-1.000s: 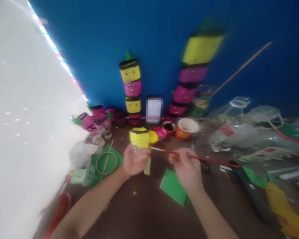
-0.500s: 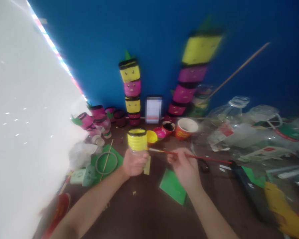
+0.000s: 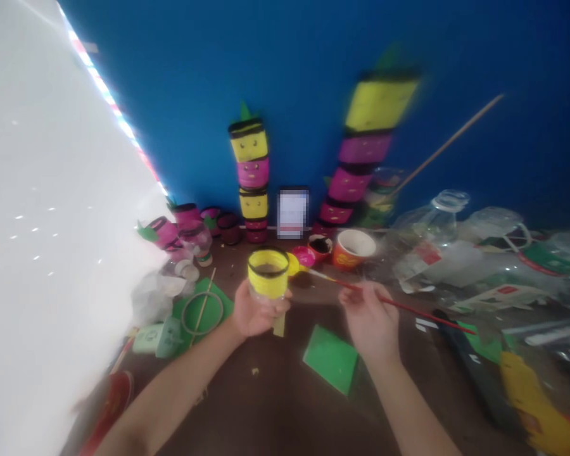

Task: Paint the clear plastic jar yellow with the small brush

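Observation:
My left hand (image 3: 259, 310) is wrapped round the lower, clear part of a cut plastic bottle cup (image 3: 268, 278). Its upper band is painted yellow and the rim is black. A red-handled paintbrush (image 3: 408, 309) is pinched in my right hand (image 3: 370, 316), with its tip pointing left. That tip is at the small yellow paint pot (image 3: 293, 264), which the cup partly covers; whether it touches paint I cannot tell. Beside it stand a pink paint pot (image 3: 304, 256) and a dark paint pot (image 3: 320, 247).
A paper cup (image 3: 354, 249) stands behind my right hand. Green paper (image 3: 331, 359) lies on the brown table. Stacked painted cups (image 3: 253, 174) lean on the blue wall. Clear plastic bottles (image 3: 444, 218), a black tool (image 3: 470, 367) and a yellow tool (image 3: 532, 399) crowd the right.
My right hand has moved right, drawing the brush tip away from the yellow cup to the yellow pot. The cup in my left hand has tilted, so its opening shows more.

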Demonstrator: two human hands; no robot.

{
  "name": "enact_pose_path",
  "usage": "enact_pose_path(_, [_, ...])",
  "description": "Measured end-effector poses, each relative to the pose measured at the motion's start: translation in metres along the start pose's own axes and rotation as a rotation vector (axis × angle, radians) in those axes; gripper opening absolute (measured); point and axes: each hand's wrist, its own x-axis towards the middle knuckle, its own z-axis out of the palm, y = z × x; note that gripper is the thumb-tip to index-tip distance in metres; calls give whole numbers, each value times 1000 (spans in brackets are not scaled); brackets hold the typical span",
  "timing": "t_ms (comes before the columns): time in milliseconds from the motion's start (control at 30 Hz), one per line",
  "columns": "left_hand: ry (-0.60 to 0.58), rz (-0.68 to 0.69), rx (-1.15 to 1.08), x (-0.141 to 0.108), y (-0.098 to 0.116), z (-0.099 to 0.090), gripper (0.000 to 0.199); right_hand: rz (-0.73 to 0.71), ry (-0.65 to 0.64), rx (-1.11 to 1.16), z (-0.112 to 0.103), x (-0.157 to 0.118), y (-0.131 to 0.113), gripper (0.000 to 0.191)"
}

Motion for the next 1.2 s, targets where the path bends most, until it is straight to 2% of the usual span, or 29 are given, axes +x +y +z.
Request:
enact_pose_path(100, [-32,21,25,1,-1,-7,54,-2,5,4,-3,2,0,22])
enact_pose_path(267, [-46,23,59,0,1,-16,54,-21,29,-7,-2,4,3,23])
enact_pose_path(433, [-26,-5,56,-1,3,-16,52,-64,96,-200,-2,2,13,24])
enact_pose_path(533, [21,33,58,-1,3,-14,51,-74,37,-350,-2,1,18,22])
enact_pose_path(733, [73,96,60,0,5,-12,58,-24,-91,-457,15,8,13,23])
enact_pose_path(900, [89,107,46,2,6,-14,60,-118,-156,-691,22,16,14,27])
enact_pose_path(1067, [93,121,55,1,4,-22,75,-175,-232,-806,23,23,21,27])
enact_pose_path(1200, [86,184,97,1,1,-30,72,-197,-282,-891,26,27,25,26])
